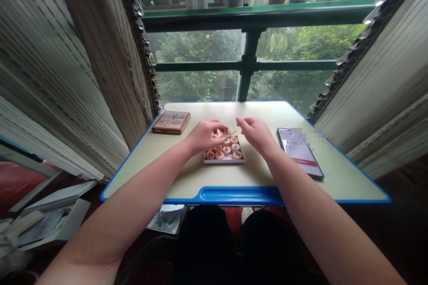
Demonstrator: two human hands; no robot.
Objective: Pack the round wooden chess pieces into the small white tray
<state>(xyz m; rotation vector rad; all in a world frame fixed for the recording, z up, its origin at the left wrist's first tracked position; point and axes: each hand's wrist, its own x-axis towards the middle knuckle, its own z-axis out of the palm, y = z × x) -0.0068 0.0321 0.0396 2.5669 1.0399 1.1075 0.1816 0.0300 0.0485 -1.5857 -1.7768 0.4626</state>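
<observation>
A shallow open box (224, 160) stands in the middle of the small table, filled with rows of round wooden Chinese chess pieces (227, 149) marked in red and black characters. My left hand (206, 135) reaches over the box's left side and hides some of the pieces there. Its thumb and fingers close around one black-marked Chinese chess piece (227, 133) at the far part of the box. Just right of the box, my right hand (257, 132) hovers with curled fingers and the thumb slightly apart. Nothing shows in its grasp.
A brown box lid (171, 122) with printed characters lies at the table's back left. On the right lies a phone (300, 153) with its screen lit. The table (140, 173) has a blue rim and a blue tray at its front edge. Curtains and a window surround it.
</observation>
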